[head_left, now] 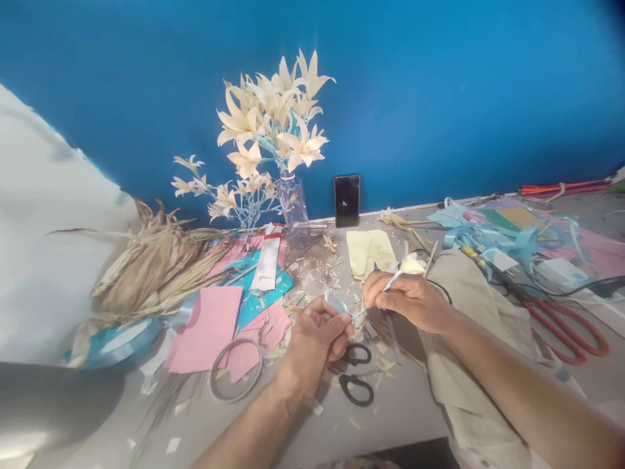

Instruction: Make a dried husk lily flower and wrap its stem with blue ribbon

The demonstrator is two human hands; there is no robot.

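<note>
Between my two hands runs a thin stem (360,314) wrapped in light blue tape. My left hand (319,332) pinches its lower left end, with a loop of pale blue tape (336,302) standing up by the fingers. The fingers of my right hand (407,298) are closed round the stem farther up. A small cream flower (413,264) shows just above my right hand. Black-handled scissors (356,389) lie on the table below the hands, their blades hidden. A yellow paper piece (371,253) is behind the hands.
Cream flowers (278,111) stand in a clear vase (294,212), beside a phone (347,200) against the blue wall. Dried husks (151,267), pink paper (205,329) and a tape ring (237,370) lie left. Cloth (469,339), red-handled scissors (569,329) and blue ribbon (517,244) lie right.
</note>
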